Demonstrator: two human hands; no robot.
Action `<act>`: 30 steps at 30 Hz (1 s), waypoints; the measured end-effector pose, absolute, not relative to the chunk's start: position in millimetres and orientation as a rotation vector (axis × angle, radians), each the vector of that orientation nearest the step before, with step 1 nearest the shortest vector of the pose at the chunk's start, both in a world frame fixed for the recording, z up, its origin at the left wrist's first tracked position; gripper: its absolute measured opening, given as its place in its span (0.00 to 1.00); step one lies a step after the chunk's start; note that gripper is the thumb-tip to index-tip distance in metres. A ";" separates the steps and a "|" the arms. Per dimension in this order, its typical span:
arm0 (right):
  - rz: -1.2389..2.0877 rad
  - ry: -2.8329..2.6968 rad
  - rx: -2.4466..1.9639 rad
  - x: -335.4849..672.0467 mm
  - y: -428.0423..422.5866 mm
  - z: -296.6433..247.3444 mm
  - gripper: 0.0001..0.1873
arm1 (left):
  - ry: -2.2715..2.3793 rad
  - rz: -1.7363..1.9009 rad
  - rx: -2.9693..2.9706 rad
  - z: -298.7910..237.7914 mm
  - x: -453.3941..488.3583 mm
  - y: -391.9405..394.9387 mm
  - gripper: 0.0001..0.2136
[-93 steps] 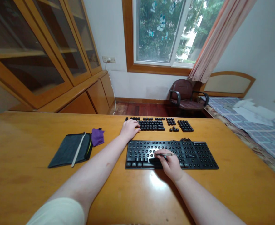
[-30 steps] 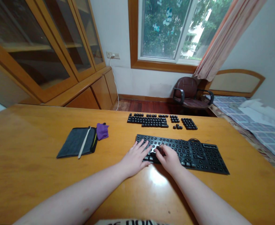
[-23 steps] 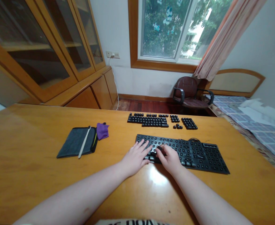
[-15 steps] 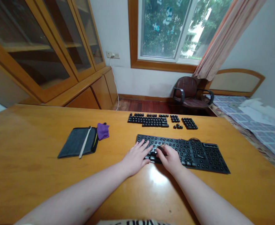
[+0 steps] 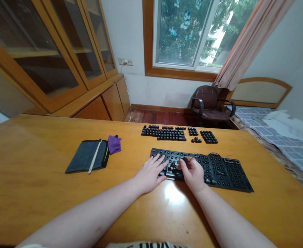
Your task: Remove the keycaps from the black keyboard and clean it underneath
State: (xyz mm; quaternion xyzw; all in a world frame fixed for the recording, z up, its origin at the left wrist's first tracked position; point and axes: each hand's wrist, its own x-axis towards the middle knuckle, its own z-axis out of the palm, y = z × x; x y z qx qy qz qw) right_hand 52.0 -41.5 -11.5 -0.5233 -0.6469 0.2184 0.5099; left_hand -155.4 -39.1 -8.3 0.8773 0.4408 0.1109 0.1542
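A black keyboard (image 5: 228,174), most of its keys stripped to bare posts, lies flat on the wooden table. My left hand (image 5: 151,172) rests with spread fingers on its left end. Thumb and fingers of my right hand (image 5: 194,172) pinch a small black keycap (image 5: 184,159) just above the keyboard's left-middle part. A few black keys sit along the front edge between my hands. Behind the keyboard, loose black keycaps (image 5: 164,133) are laid out in rows, with a number-pad block (image 5: 209,137) to the right.
On the left lie a dark zip pouch (image 5: 83,156), a pale thin stick (image 5: 95,156) across it and a purple cloth (image 5: 114,144). Cables (image 5: 214,154) show behind the keyboard. Past the table's far edge stands a brown armchair (image 5: 206,103); a bed (image 5: 282,129) is at right.
My right hand has lifted a little and shifted right with the black keycap, uncovering more of the keyboard. My left hand stays in place.
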 end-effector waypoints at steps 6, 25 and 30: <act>0.521 -1.578 -1.250 54.7 -42.0 -12.2 0.08 | 1.329 0.435 2.413 9.9 -155.5 -37.6 0.31; 0.277 -1.760 -1.140 58.2 -44.2 -2.1 0.08 | 1.185 0.837 2.115 7.3 -125.6 -24.8 0.08; 0.410 -1.830 -1.091 58.8 -42.0 -0.6 0.08 | 1.174 0.860 2.058 5.6 -126.7 -22.6 0.08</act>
